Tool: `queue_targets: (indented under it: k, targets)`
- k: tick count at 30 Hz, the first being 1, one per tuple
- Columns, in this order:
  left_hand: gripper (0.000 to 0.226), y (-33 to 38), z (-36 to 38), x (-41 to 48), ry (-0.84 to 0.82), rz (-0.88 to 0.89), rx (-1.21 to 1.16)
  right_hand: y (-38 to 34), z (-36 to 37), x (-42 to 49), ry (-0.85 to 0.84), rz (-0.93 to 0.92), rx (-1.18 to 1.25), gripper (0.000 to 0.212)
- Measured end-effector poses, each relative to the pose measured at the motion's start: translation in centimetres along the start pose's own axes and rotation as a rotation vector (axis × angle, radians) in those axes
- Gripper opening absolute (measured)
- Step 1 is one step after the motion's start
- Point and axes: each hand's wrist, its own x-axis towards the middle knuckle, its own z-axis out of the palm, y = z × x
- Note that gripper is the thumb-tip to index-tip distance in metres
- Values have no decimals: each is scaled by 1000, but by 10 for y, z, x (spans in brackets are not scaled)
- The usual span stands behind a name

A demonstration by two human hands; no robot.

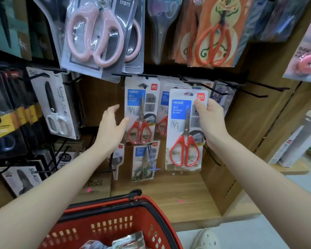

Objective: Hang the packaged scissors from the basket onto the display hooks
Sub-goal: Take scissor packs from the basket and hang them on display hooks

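Because your right hand (211, 123) pinches the packaged scissors (184, 133) by its right edge, the hang hole is free for the display hook (205, 86) just above; your left hand (113, 128) (fingers loose, holding nothing) hovers beside the hung pack (140, 114), likely to steady it.

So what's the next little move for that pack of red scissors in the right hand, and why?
Probably raise the held pack a little and thread its top hole onto a hook where matching packs hang. The right hand pinches it in front of the row, not yet hooked; the left hand is open beside them.
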Motion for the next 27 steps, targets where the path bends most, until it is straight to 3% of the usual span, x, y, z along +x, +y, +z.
queue_targets:
  k: [2, 10, 15, 22, 27]
  targets:
    - [55, -3, 3, 17, 10, -36, -1, 6, 7, 15, 15, -22, -39, 41]
    - [38, -6, 23, 40, 39, -57, -152, 3, 17, 31, 34, -32, -104, 31]
    - [35, -7, 26, 44, -24, -54, -148, 7, 9, 26, 10, -13, -98, 20]
    - [25, -8, 26, 43, -1, -6, -101, 14, 22, 43, 28, 79, -64, 28]
    - [23, -7, 23, 43, -7, 4, -99, 24, 37, 58, 35, 112, -52, 20]
